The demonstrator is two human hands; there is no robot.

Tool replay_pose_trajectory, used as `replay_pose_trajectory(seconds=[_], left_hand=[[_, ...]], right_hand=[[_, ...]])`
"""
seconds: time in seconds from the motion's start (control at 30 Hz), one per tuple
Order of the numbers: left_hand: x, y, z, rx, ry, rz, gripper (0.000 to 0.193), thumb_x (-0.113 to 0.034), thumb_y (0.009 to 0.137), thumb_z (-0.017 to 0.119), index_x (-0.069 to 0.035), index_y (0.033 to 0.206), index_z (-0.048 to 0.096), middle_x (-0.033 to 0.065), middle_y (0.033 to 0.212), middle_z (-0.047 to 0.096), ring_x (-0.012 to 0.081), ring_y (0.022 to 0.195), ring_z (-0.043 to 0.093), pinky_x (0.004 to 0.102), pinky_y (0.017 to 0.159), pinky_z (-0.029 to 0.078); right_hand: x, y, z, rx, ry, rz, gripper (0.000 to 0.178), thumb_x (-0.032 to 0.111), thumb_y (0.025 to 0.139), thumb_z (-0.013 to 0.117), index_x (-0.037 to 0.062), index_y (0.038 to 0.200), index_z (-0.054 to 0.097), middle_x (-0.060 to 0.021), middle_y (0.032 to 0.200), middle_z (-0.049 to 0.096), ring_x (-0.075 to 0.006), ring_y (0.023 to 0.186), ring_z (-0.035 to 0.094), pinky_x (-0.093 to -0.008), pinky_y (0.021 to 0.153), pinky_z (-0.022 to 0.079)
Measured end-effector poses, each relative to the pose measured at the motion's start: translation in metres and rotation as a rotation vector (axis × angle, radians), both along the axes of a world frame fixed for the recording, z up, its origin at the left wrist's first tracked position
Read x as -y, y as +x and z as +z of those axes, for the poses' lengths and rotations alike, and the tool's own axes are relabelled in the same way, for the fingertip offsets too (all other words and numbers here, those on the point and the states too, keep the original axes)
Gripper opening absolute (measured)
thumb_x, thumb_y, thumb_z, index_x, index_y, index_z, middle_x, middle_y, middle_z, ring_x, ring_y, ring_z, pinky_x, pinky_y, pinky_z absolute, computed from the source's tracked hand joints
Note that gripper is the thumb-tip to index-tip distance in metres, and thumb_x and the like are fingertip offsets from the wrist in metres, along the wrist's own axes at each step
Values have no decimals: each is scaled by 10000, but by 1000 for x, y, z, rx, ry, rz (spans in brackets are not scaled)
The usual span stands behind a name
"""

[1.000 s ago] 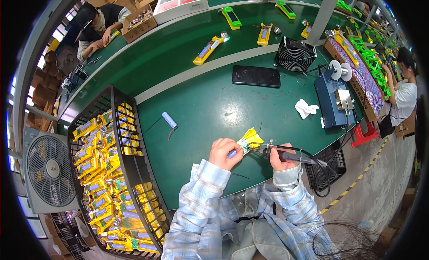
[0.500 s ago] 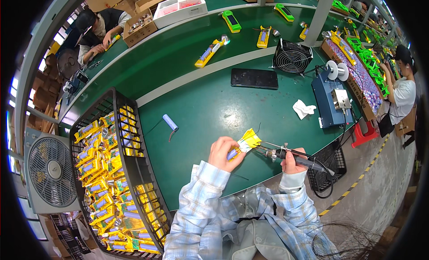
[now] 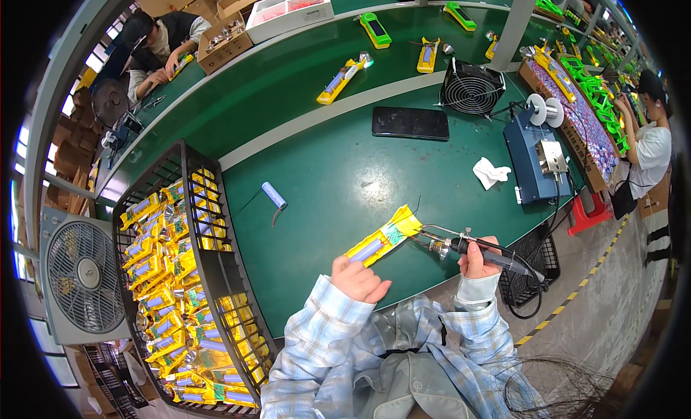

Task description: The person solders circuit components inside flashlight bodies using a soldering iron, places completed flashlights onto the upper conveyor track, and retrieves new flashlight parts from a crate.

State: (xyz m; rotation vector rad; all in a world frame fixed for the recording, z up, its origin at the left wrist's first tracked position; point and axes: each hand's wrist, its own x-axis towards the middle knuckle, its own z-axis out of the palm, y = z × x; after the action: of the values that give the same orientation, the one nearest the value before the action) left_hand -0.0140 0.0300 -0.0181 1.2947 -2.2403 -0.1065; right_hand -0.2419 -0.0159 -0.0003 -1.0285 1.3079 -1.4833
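Observation:
My right hand (image 3: 478, 260) grips a soldering iron (image 3: 507, 262) with a thin metal solder-feed tube along it. Its tip points left at the far end of a yellow plastic housing (image 3: 404, 221). A blue-purple battery cell (image 3: 369, 250) and a small green circuit board (image 3: 393, 234) lie in that housing, and a thin dark wire rises from its far end. My left hand (image 3: 360, 281) is closed beside the housing's near end, fingers curled. Whatever those fingers may hold is hidden. Farther left, a loose battery cell (image 3: 274, 195) with thin wires lies on the green table (image 3: 324, 174).
On the left stands a black basket (image 3: 216, 271) full of yellow housings, beside a fan (image 3: 85, 276). A phone (image 3: 410, 123), small black fan (image 3: 471, 91), white tissue (image 3: 491, 173) and blue solder feeder (image 3: 536, 163) stand around the work. Co-workers sit across and at right.
My left hand has drawn back from the middle of the housing toward its near end, uncovering the battery cell. The right hand and iron have hardly moved.

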Motion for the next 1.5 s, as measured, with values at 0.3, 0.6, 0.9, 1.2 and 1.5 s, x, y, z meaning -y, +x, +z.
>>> replay_pose_trajectory(seconds=[0.3, 0.6, 0.9, 1.2, 1.5], left_hand=[[21, -8, 10, -445, 183, 248, 52, -117, 851, 563, -103, 820, 602, 15, 737, 574, 193, 701, 496, 350, 771, 279], [30, -16, 11, -418, 121, 326, 59, -162, 708, 735, -146, 749, 694, -31, 658, 630, 120, 696, 528, 340, 771, 269], [38, -25, 5, -287, 58, 438, 83, -127, 631, 745, -153, 655, 670, -84, 575, 596, 96, 636, 521, 341, 749, 270], [40, -26, 2, -298, 31, 448, 91, -108, 619, 732, -159, 624, 656, -100, 534, 563, 93, 603, 517, 342, 742, 269], [40, -27, 2, -305, 38, 453, 92, -101, 618, 724, -158, 620, 652, -98, 526, 554, 91, 599, 516, 347, 749, 267]], right_hand=[[2, 1, 0, 14, 23, 38, 117, 151, 869, 573, 47, 866, 521, -18, 646, 514, -49, 450, 452, -175, 369, 330], [6, 8, 1, 8, 47, 66, 110, 153, 873, 573, 53, 878, 528, -16, 649, 526, -48, 460, 457, -176, 374, 330], [9, 12, 1, -31, 48, 113, 118, 162, 861, 585, 57, 843, 534, -13, 629, 530, -49, 458, 464, -177, 377, 321], [12, 9, 5, -84, 63, 161, 127, 128, 853, 595, 47, 792, 520, -5, 608, 527, -61, 508, 476, -209, 465, 367], [16, 12, -2, -128, -10, 150, 127, 143, 850, 589, 49, 791, 525, -8, 576, 508, -57, 439, 451, -198, 389, 314]])
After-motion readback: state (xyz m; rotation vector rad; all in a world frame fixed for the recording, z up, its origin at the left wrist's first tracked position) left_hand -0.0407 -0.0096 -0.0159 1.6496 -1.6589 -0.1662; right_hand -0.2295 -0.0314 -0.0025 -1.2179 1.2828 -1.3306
